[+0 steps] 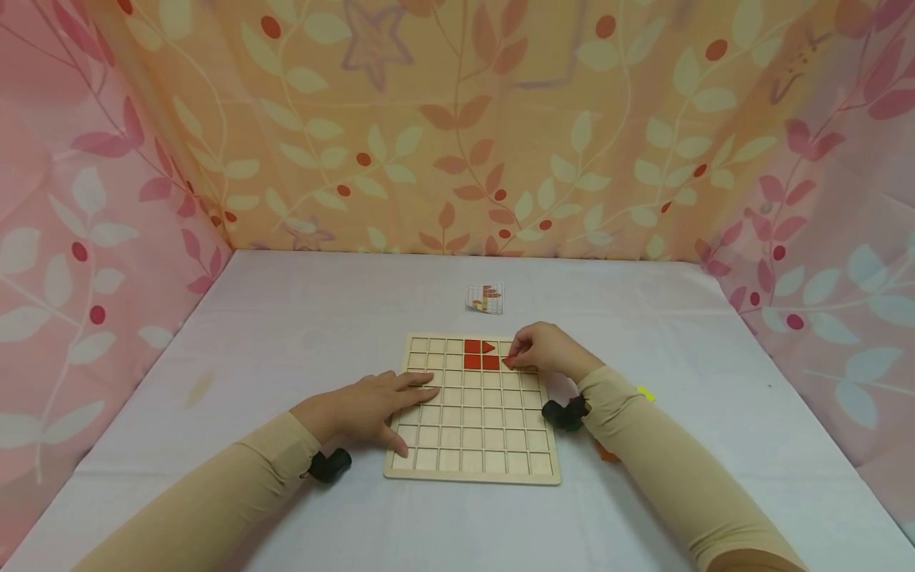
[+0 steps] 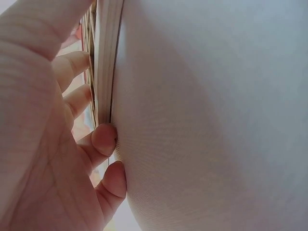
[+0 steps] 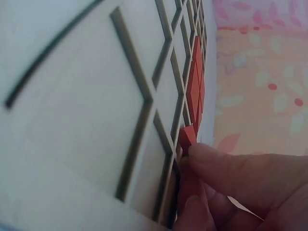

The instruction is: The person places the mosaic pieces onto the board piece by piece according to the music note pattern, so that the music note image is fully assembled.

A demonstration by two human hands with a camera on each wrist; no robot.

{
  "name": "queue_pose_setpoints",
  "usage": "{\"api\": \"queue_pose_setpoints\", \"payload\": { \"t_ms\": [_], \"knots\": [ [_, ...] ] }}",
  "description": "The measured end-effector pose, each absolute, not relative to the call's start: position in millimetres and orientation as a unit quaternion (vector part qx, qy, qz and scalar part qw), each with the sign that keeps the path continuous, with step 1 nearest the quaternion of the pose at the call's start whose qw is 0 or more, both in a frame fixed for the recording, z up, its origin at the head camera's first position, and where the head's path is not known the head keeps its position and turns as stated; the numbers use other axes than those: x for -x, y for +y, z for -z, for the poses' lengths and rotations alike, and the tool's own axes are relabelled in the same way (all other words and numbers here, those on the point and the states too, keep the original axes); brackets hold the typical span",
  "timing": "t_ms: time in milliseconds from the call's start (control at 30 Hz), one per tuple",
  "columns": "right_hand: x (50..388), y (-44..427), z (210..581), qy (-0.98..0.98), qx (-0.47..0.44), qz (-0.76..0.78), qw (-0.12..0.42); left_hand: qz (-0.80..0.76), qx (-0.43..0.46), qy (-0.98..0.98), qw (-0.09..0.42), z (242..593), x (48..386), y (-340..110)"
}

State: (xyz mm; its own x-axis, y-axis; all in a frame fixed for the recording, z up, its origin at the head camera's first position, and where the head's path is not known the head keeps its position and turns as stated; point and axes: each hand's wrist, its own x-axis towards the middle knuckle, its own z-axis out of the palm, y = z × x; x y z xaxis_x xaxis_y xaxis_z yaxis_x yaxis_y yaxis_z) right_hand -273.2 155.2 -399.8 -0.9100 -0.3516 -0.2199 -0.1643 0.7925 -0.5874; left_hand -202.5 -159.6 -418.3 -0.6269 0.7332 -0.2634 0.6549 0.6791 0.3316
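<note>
A pale wooden grid board point(image 1: 457, 438) lies flat on the table. Several red pieces point(image 1: 472, 362) sit in its top rows, among them squares and a red triangle point(image 1: 488, 347). My right hand point(image 1: 550, 350) pinches a small red piece point(image 3: 188, 134) between thumb and fingers, over the second row just right of the placed pieces. Part of that piece is hidden by the fingertips. My left hand point(image 1: 368, 407) rests on the board's left side, fingers spread across the cells and thumb near the lower left corner. In the left wrist view, some fingers point(image 2: 111, 180) reach past the board's edge.
A small printed card point(image 1: 486, 299) with a coloured grid picture lies behind the board. Beside the right forearm show a yellow piece point(image 1: 646, 394) and an orange piece point(image 1: 608, 453), partly covered by the sleeve. Patterned cloth walls point(image 1: 457, 143) enclose the table's back and sides.
</note>
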Motion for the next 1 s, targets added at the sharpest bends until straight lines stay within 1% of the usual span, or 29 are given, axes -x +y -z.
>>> {"api": "queue_pose_setpoints", "payload": {
  "t_ms": [400, 667, 867, 1000],
  "knots": [
    [273.7, 150.3, 406.2, 0.933, 0.162, 0.285, 0.149, -0.102, -0.377, 0.899, 0.198, 415.0, 200.9, -158.4],
    [271.6, 147.4, 401.0, 0.932, 0.168, 0.283, 0.149, -0.097, -0.377, 0.901, 0.193, 416.4, 201.4, -159.1],
    [270.4, 151.1, 398.6, 0.930, 0.184, 0.277, 0.156, -0.102, -0.376, 0.900, 0.195, 415.1, 200.8, -158.2],
    [270.3, 158.2, 395.0, 0.933, 0.175, 0.267, 0.164, -0.100, -0.374, 0.901, 0.197, 415.3, 201.1, -158.1]
  ]
}}
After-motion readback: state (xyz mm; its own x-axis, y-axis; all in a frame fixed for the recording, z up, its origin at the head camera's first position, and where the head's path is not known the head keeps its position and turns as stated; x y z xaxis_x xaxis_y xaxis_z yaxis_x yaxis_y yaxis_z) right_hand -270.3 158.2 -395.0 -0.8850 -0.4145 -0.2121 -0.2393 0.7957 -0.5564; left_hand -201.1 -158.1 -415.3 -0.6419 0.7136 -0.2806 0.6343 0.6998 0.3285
